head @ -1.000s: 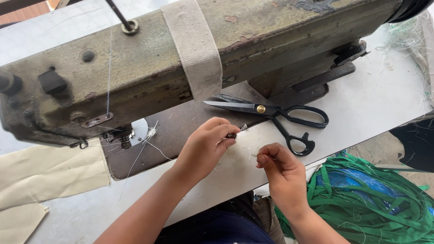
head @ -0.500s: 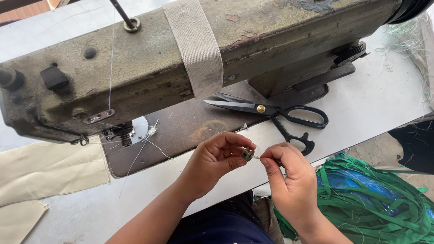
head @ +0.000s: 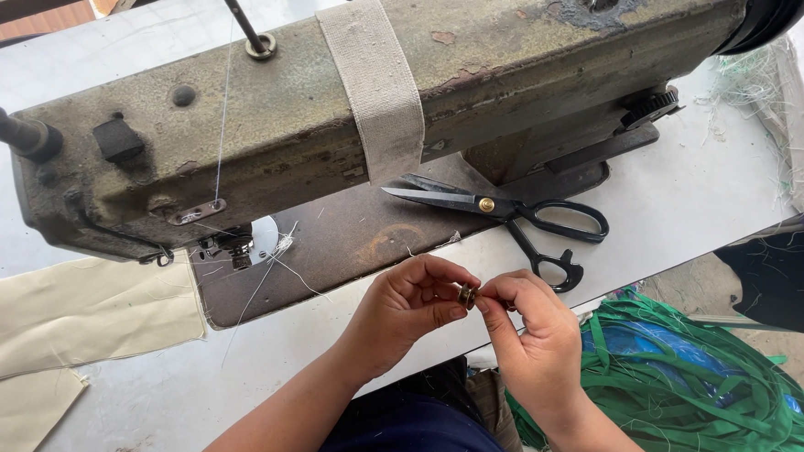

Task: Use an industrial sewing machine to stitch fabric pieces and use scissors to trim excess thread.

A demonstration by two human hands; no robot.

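From the head camera, both hands met at the table's (head: 696,205) front edge, at 6 o'clock from the sewing machine (head: 354,95). The left hand (head: 407,313) and right hand (head: 534,338) pinched a small brass bobbin (head: 466,296) between fingertips. The scissors (head: 512,218) lay at 1 o'clock. It looked like bobbin fitting work; careful little finger turns seemed needed.

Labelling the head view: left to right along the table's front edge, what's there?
Cream fabric pieces → left hand → small brass bobbin → right hand → green strap pile.
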